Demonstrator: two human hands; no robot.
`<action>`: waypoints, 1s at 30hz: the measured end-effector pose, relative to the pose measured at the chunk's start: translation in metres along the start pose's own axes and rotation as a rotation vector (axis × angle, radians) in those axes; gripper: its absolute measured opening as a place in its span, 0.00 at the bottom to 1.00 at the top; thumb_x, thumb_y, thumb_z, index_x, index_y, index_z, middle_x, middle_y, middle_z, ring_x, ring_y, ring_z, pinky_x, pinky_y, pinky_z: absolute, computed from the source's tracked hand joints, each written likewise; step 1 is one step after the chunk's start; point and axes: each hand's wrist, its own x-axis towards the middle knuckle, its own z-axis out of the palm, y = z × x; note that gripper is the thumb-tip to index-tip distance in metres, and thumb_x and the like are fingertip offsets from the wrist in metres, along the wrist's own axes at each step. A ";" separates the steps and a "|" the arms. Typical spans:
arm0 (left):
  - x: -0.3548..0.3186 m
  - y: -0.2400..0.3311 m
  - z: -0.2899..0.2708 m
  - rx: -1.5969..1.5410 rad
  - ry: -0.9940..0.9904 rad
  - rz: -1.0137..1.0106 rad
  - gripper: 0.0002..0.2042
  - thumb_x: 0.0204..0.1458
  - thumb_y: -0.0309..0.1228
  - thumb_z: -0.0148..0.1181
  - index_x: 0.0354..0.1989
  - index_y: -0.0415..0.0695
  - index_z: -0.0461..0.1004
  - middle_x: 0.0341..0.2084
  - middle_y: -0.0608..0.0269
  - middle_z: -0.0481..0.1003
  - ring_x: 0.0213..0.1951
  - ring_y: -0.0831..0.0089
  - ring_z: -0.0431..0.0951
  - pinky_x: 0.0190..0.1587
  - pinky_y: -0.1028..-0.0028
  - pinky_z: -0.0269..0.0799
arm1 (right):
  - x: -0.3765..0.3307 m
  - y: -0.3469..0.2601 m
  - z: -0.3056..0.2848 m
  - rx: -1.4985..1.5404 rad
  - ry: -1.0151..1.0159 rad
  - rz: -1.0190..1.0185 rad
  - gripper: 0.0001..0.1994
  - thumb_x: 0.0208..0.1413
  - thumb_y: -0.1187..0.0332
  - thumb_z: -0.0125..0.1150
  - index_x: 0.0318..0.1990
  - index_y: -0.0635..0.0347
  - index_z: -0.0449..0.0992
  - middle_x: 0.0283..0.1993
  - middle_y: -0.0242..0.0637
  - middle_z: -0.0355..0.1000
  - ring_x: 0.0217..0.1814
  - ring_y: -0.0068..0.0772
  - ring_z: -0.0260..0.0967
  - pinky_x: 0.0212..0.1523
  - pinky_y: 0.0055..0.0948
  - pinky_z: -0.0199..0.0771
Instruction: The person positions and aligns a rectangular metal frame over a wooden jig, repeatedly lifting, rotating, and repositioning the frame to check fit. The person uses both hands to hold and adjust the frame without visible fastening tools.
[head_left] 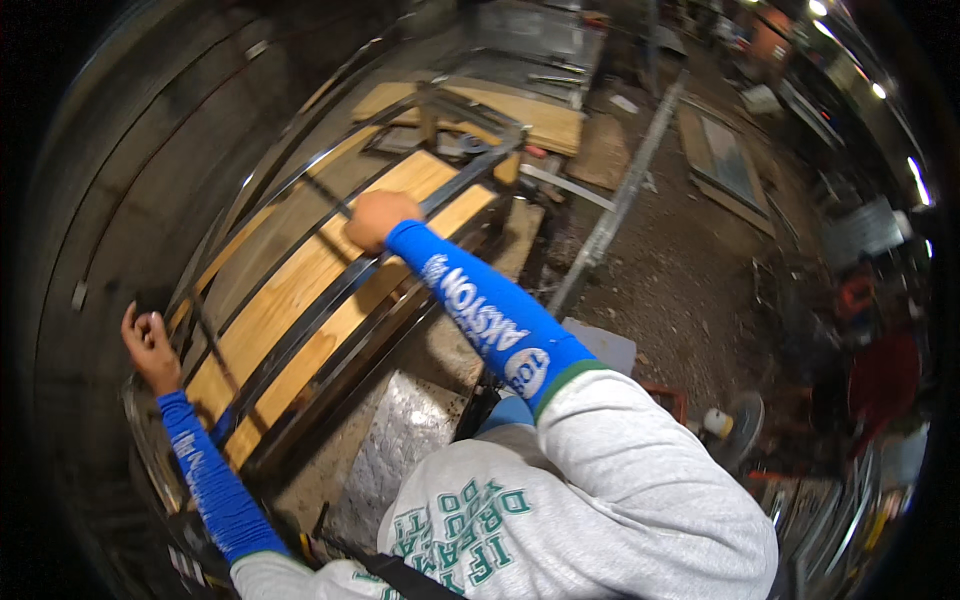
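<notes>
A dark metal frame (466, 180) of long bars and crosspieces lies slantwise in front of me, with pale wooden boards (412, 178) showing beneath and between its bars. My right hand (380, 218) is closed over a bar near the middle of the frame. Its fingertips are hidden from this view. Toward the frame's left end, my left hand (152, 350) is raised beside the outer bar, fingers apart and slightly bent, with nothing visible in it. Blue sleeves cover both forearms.
Another wooden board (550, 118) lies beyond the frame's far end. A long metal bar (625, 195) runs along the right side. A framed panel (725, 165) lies on the dirt floor. Below the frame is a shiny grey sheet (400, 430); a wall (120, 180) rises at left.
</notes>
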 end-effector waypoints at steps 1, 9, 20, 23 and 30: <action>-0.013 0.030 0.007 0.059 0.060 -0.010 0.24 0.65 0.30 0.62 0.67 0.39 0.64 0.41 0.65 0.75 0.38 0.80 0.72 0.42 0.80 0.71 | 0.007 0.009 0.011 0.025 0.092 0.016 0.21 0.56 0.58 0.55 0.46 0.64 0.85 0.51 0.52 0.81 0.54 0.53 0.80 0.57 0.47 0.78; -0.202 0.164 0.021 0.181 -0.191 0.224 0.06 0.51 0.25 0.64 0.36 0.41 0.84 0.25 0.58 0.82 0.30 0.60 0.84 0.32 0.67 0.78 | 0.041 0.109 0.045 -0.303 0.310 -0.127 0.26 0.66 0.47 0.55 0.44 0.66 0.83 0.44 0.60 0.79 0.45 0.62 0.78 0.44 0.55 0.76; -0.299 0.244 -0.096 0.770 0.190 -0.311 0.28 0.55 0.28 0.63 0.67 0.44 0.70 0.52 0.49 0.78 0.47 0.53 0.82 0.49 0.59 0.79 | 0.042 0.043 0.026 -0.102 0.184 -0.148 0.29 0.66 0.45 0.53 0.39 0.70 0.78 0.39 0.61 0.77 0.43 0.66 0.73 0.44 0.53 0.70; -0.302 0.225 -0.164 0.902 0.366 -0.404 0.26 0.55 0.32 0.66 0.64 0.42 0.72 0.52 0.52 0.77 0.47 0.57 0.78 0.51 0.62 0.75 | 0.029 0.038 0.026 -0.090 0.200 -0.188 0.29 0.67 0.44 0.52 0.38 0.70 0.78 0.37 0.61 0.76 0.41 0.65 0.73 0.43 0.52 0.70; -0.377 0.048 -0.424 0.630 1.094 -0.832 0.19 0.54 0.38 0.70 0.46 0.35 0.82 0.42 0.49 0.85 0.44 0.61 0.84 0.49 0.65 0.77 | 0.054 0.045 0.030 -0.043 0.258 -0.190 0.28 0.67 0.44 0.53 0.42 0.67 0.80 0.40 0.59 0.78 0.45 0.64 0.75 0.48 0.50 0.72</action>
